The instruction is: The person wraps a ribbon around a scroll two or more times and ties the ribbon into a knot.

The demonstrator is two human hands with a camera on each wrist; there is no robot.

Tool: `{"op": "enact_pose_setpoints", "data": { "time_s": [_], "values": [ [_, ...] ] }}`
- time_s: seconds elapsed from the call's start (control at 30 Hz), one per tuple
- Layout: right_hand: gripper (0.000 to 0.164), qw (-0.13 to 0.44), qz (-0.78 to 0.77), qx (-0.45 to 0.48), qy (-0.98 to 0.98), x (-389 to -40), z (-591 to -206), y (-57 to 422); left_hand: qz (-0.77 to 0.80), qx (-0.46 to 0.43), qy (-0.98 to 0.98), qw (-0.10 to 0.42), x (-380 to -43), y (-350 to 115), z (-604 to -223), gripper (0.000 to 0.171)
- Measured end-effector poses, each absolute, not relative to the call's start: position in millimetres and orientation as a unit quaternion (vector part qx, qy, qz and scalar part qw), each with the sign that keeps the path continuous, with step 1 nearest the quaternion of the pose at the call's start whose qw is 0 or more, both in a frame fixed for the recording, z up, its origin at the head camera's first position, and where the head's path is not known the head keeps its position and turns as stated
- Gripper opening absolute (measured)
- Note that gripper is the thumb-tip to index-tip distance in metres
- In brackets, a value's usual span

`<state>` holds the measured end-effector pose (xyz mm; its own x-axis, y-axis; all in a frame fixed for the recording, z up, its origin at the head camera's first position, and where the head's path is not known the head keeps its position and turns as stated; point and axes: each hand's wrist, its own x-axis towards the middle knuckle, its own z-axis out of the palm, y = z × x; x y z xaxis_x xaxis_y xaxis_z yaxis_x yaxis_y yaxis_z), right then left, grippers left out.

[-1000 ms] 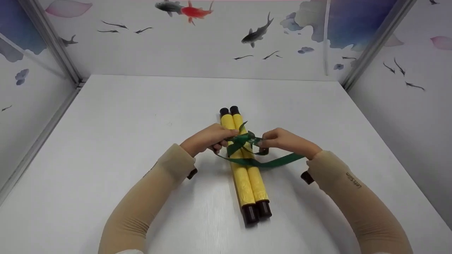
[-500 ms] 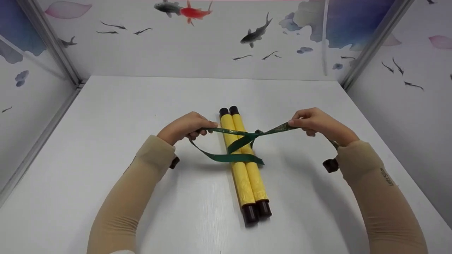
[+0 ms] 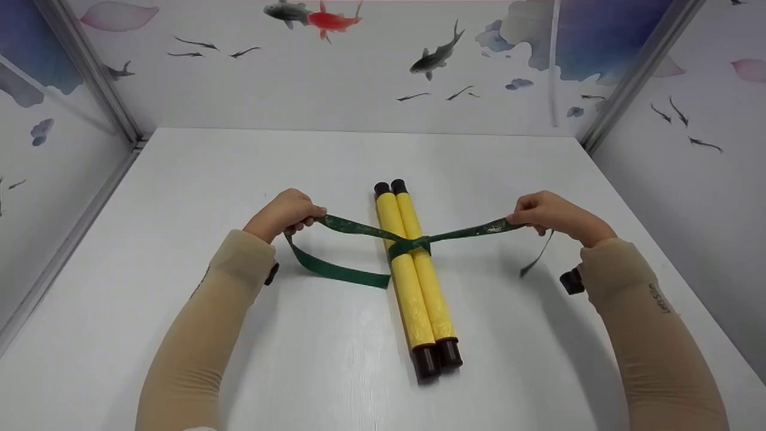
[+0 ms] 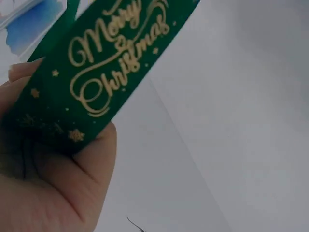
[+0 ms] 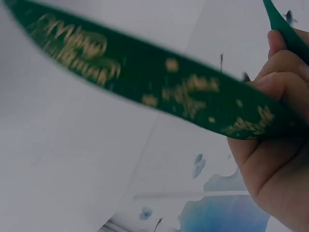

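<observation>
Two yellow scrolls [image 3: 413, 287] with dark brown end knobs lie side by side on the table. A green ribbon [image 3: 410, 246] goes round both near their middle and crosses in a knot on top. On the left, my left hand [image 3: 287, 212] pinches one length of it, and a loose tail curves down to the table. My right hand [image 3: 553, 212] pinches the other length out to the right, with a short end dangling below. Gold "Merry Christmas" lettering shows on the ribbon [image 4: 116, 58] in the left wrist view, and gold print on the ribbon [image 5: 183, 92] in the right wrist view.
The white table [image 3: 335, 167] is bounded by a back wall [image 3: 359, 90] and side walls painted with fish and petals. Metal posts [image 3: 90, 72] stand at the back corners. Beige sleeves [image 3: 197, 335] cover both forearms, with a dark device at each wrist.
Both hands have moved apart from above the scrolls, drawing the ribbon lengths outward. The crossing has tightened down onto the scrolls, and the loose tail has slid off to their left.
</observation>
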<state>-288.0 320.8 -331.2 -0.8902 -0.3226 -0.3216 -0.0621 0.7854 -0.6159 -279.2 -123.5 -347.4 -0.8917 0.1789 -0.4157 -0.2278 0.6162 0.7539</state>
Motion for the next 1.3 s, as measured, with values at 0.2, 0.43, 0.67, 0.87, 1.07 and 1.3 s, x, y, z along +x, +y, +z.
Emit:
{"op": "enact_pose_setpoints", "data": {
  "time_s": [0.2, 0.43, 0.67, 0.87, 1.07, 1.3],
  "values": [
    [0.026, 0.258, -0.211, -0.113, 0.936, -294.4, -352.4, 325.1, 0.415, -0.031, 0.873, 0.253, -279.6, -133.7, -355.4, 0.023],
    [0.028, 0.269, -0.078, -0.121, 0.952, -294.4, -373.1, 303.9, 0.313, -0.032, 0.9, 0.303, -278.3, -139.1, -366.3, 0.024],
    [0.025, 0.253, -0.03, -0.115, 0.96, -292.6, -376.4, 280.5, 0.231, -0.006, 0.93, 0.287, -266.1, -132.0, -360.7, 0.025],
    [0.025, 0.184, -0.056, -0.203, 0.96, -293.6, -374.9, 258.4, 0.199, 0.013, 0.949, 0.244, -265.0, -105.7, -356.0, 0.034],
    [0.034, 0.193, -0.144, -0.25, 0.938, -289.8, -376.6, 228.4, 0.255, 0.047, 0.941, 0.218, -268.5, -51.4, -369.1, 0.05],
    [0.027, 0.187, -0.174, -0.259, 0.932, -286.7, -390.6, 209.9, 0.29, 0.098, 0.926, 0.219, -268.0, -20.7, -391.9, 0.033]
  ]
}}
